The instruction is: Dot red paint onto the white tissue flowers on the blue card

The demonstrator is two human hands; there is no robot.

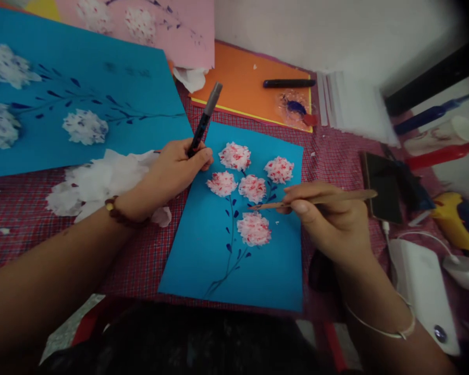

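Note:
A blue sheet (203,260) lies on the checked cloth, bearing several pink-white paper flowers (254,229) and a painted stem with dark blue leaves. My right hand (328,221), at the sheet's right edge, is closed around a thin wooden brush (347,197). The brush's tip is at the sheet just above the lowest flower. At the upper left edge of the sheet, my left hand (180,166) is closed around a dark marker (203,122) with a grey end, which points up.
Left lies a larger blue sheet (133,67) with white flowers, and crumpled white paper (105,179). Behind are an orange sheet (242,73), a dark pen (289,83) and a paint palette (296,108). A phone (383,187), white power bank (426,291) and yellow tool (455,219) are at right.

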